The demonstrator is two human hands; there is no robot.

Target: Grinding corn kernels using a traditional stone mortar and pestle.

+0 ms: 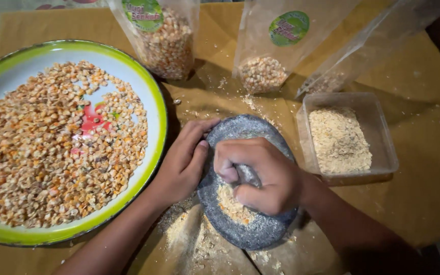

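Stone mortar (260,231) is sitting between both hands on the brown paper (423,168) — crushed corn (232,206) lying in its bowl, just under the right hand (263,175). Right hand is fisting tight around a stone pestle (248,174), fingers curled shut on it. Left hand (182,163) is cupping the mortar's rim, fingers together, thumb touching the edge. Left of that hand: green-rimmed plate (156,97) carrying whole kernels (52,147). Right of the right hand — clear tub (383,132) holding ground meal (339,140). Beyond the knuckles, three clear pouches (164,35) are standing.
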